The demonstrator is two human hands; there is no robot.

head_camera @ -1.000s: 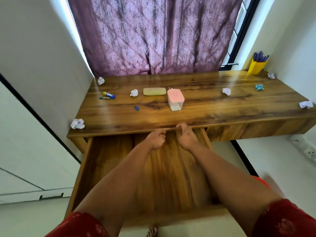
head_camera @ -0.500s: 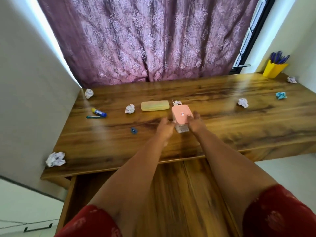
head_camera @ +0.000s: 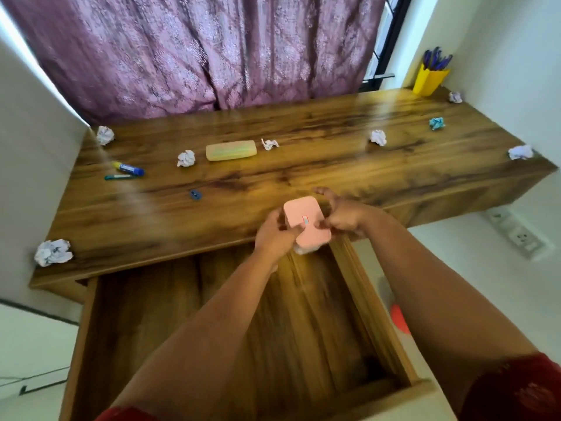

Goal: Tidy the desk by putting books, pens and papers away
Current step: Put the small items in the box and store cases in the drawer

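Bright daylight from the left, glare streaks on desk [head_camera: 303, 165], motion blur, wide-angle edge distortion

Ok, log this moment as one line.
phase: stowing | left hand + right hand: holding pink box over open drawer | desk: paper balls, pens left

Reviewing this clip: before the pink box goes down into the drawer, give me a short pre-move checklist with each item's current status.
1. Both hands grip the pink box: left hand and right hand on opposite sides: ok.
2. Box lifted off the desk: ok.
3. Drawer pulled open below the box: ok.
4. Visible drawer floor free of things: ok.
5. Box lid closed: cannot tell, blurred.
6. Desk tidied: not ok; crumpled papers, yellow case and pens remain.
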